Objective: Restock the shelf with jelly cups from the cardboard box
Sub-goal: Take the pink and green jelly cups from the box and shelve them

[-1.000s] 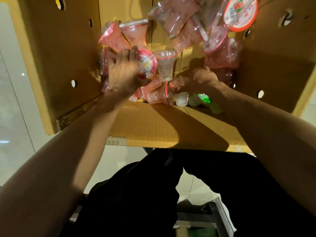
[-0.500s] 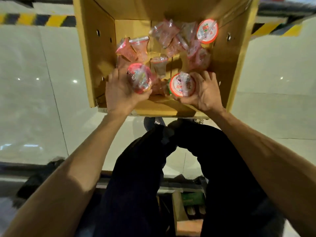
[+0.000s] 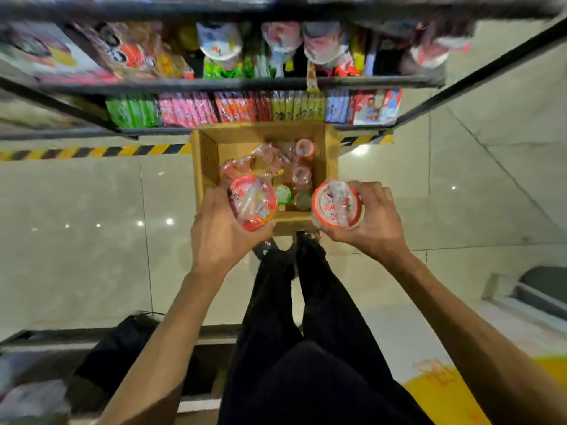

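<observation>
Holding one apiece at mid-frame, the left hand (image 3: 221,237) curls round a jelly cup (image 3: 253,202) and the right hand (image 3: 374,222) wraps its fingers round a second jelly cup (image 3: 336,204), both above the near edge of the cardboard box (image 3: 202,154), where loose cups (image 3: 302,147) remain. The shelf (image 3: 214,84) spans the upper frame. The cups look light, thin-walled and slick in their wrap, so gripping the side wall below the stiff rim, off the film lid, seems safest.

Black trousers (image 3: 325,305) (forearms (image 3: 171,320) unsleeved)
</observation>
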